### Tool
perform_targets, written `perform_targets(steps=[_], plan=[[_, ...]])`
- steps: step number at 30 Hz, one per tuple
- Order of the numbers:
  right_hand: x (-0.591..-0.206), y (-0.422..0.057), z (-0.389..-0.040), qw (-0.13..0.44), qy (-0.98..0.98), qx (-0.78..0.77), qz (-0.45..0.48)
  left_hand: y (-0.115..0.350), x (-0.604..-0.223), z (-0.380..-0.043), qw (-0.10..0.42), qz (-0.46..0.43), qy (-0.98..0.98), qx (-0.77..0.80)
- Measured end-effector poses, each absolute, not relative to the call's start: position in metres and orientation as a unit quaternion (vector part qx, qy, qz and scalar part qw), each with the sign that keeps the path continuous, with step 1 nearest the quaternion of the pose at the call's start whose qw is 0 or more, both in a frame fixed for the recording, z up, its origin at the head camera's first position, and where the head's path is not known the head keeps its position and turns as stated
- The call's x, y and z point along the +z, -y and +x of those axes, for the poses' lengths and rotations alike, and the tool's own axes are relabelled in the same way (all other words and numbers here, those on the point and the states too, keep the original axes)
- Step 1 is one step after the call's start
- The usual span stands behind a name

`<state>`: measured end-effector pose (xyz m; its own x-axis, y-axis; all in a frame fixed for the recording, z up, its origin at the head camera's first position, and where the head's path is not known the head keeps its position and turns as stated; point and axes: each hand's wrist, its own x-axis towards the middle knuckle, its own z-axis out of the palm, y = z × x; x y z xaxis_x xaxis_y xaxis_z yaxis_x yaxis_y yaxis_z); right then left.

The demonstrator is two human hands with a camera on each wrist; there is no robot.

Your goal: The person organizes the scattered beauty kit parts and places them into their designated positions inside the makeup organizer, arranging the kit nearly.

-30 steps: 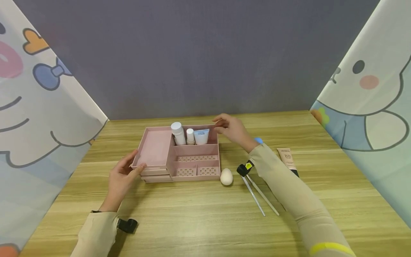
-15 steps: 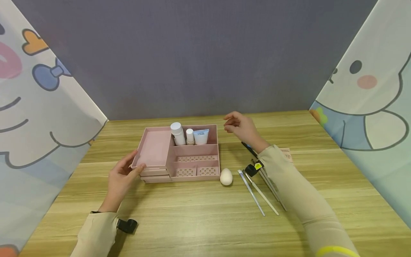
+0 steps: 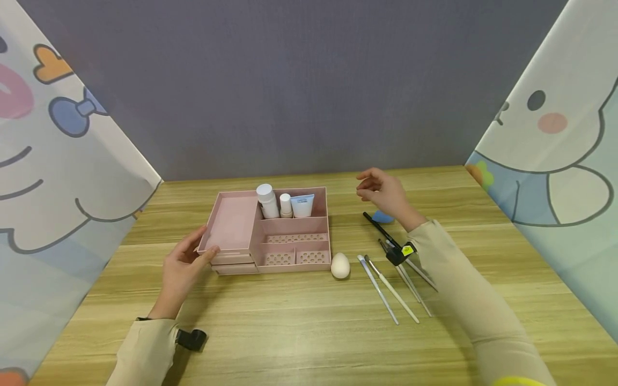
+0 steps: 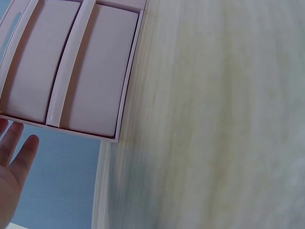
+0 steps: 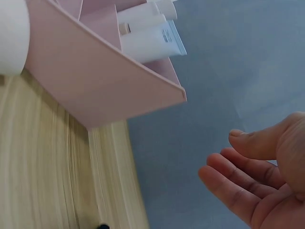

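Observation:
A pink desk organizer (image 3: 230, 221) has a flat top and two drawers on the left, and open compartments on the right. My left hand (image 3: 185, 260) grips its front left corner, thumb at the front edge and fingers along the side. In the back compartment stand a white-capped bottle (image 3: 267, 202), a smaller white-capped bottle (image 3: 286, 206) and a pale blue squeeze tube (image 3: 302, 206). To the right of the organizer, my right hand (image 3: 384, 193) hovers with loosely bent fingers and nothing in them. The right wrist view shows that hand apart from the organizer's side wall (image 5: 100, 81).
An egg-shaped white makeup sponge (image 3: 340, 266) lies by the organizer's front right corner. Several makeup brushes (image 3: 393, 292) lie to the right. A black pencil-like stick (image 3: 378, 225) and a blue item (image 3: 383, 216) are under the right forearm. A grey wall (image 3: 309, 91) stands behind the table.
My right hand has moved from the organizer's back right corner out to the right, uncovering more brushes and the blue item, while the sleeve now hides the BB tube. My left hand has stayed put.

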<state>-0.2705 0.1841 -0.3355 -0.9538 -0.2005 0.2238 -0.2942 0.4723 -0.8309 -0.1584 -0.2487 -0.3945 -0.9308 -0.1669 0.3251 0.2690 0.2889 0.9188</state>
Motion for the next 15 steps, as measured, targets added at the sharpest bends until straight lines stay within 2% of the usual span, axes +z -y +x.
perform_targets(steps=[15], plan=[[-0.339, -0.228, -0.263, 0.046, 0.871, 0.475, 0.119, 0.250, -0.396, -0.159, 0.188, -0.036, 0.782, -0.593]])
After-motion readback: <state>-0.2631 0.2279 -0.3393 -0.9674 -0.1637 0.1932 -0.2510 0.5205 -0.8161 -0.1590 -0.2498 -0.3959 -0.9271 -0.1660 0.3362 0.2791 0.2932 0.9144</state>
